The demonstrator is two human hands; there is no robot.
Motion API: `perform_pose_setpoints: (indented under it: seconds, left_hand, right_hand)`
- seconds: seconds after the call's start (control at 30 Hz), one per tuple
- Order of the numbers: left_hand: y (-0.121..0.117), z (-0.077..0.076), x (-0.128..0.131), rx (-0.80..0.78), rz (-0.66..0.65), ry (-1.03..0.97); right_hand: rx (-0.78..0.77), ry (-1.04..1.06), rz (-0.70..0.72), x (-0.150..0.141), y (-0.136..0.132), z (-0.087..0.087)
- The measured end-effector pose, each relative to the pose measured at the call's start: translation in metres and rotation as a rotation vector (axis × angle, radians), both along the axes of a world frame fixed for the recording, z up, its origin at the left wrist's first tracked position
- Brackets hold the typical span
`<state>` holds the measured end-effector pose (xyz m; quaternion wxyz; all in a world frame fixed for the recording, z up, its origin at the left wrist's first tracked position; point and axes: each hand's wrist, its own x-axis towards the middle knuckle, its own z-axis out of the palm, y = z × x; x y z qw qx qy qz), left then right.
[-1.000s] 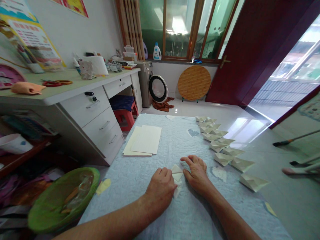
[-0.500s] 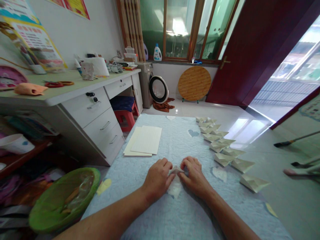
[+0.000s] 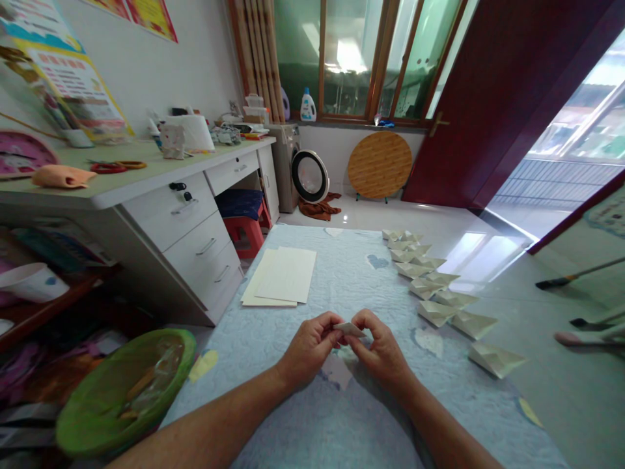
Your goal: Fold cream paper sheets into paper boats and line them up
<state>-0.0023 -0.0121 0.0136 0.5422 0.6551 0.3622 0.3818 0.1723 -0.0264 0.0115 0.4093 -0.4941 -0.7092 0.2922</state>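
Between my two hands is a small folded piece of paper, pale and flattened. My left hand pinches its left end between thumb and fingers. On the other end, my right hand is closed with thumb and forefinger gripping the paper. Part of the paper is hidden by the fingers. Along the right side of the blue cloth stand several folded paper boats in a double row, with a single one nearest me. A stack of pale paper sheets lies beyond my left hand.
A green basket holding a plastic bag stands at the lower left. White desk drawers border the table's far left side. A red stool, a washing machine and a round wooden board are farther back.
Both hands have turned the folded paper, so a flat face now shows between the fingers instead of a peaked edge. The boats and the paper stack have stayed put.
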Motion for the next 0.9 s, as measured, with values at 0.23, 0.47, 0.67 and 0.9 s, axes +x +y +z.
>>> perform_pose_setpoints:
  seconds: [0.23, 0.47, 0.67, 0.9]
  left_hand:
    - [-0.001, -0.005, 0.0, 0.367, 0.148, 0.246]
    - [0.002, -0.009, 0.005, 0.738, 0.078, 0.522]
    - [0.004, -0.013, 0.005, 0.801, 0.0, 0.783]
    - [0.003, -0.012, 0.002, 0.742, -0.045, 0.89]
  right_hand:
    - [0.235, -0.261, -0.05, 0.003, 0.001, -0.005]
    - [0.296, -0.72, -0.132, 0.001, 0.004, -0.009]
    - [0.152, -0.698, -0.034, 0.0, 0.005, -0.01]
    - [0.012, -0.5, 0.06, 0.023, 0.006, -0.005]
